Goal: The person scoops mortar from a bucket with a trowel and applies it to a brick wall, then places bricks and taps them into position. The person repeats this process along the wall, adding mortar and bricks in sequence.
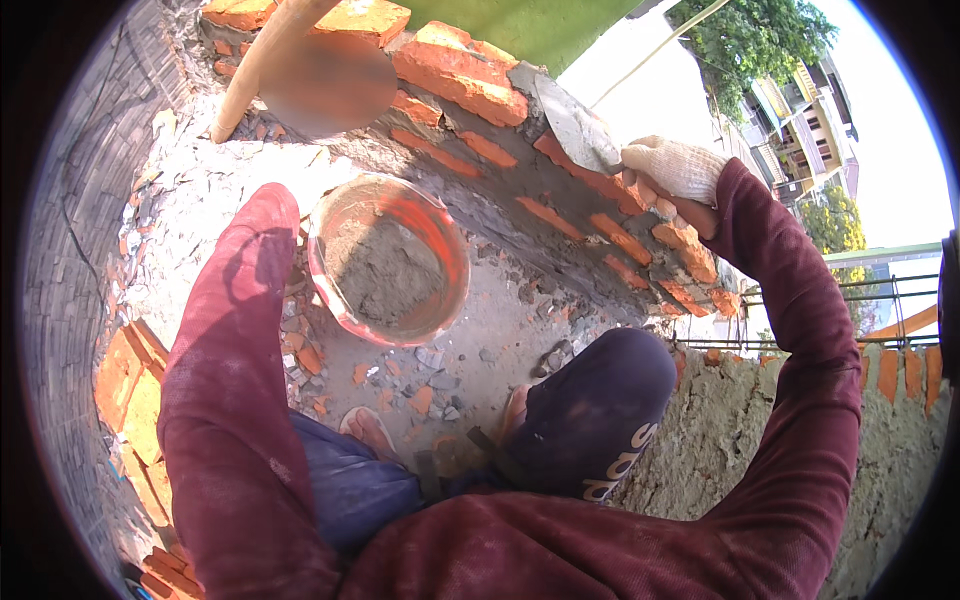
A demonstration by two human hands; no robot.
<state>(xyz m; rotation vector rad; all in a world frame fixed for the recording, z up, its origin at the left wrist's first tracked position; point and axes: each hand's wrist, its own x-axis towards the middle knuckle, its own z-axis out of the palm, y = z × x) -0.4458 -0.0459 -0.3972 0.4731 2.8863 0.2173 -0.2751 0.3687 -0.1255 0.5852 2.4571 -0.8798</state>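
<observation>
My right hand (676, 172), in a pale knitted glove with bare fingertips, is closed around the handle end of a trowel (578, 125). The trowel's grey, mortar-smeared blade lies along the top of a low brick wall (540, 175), whose orange bricks have thick grey mortar between them. My left arm (235, 330) reaches forward in a maroon sleeve; its hand does not show past the cuff. Right of that cuff stands a round reddish bucket (458, 270) holding wet grey mortar (385, 270).
A wooden pole (262, 65) leans at the upper left beside a blurred patch. Broken brick and rubble (425, 385) lie around my feet. Stacked bricks (135, 390) are at the left, and a rough mortared wall (720, 440) with metal rods above it is at the right.
</observation>
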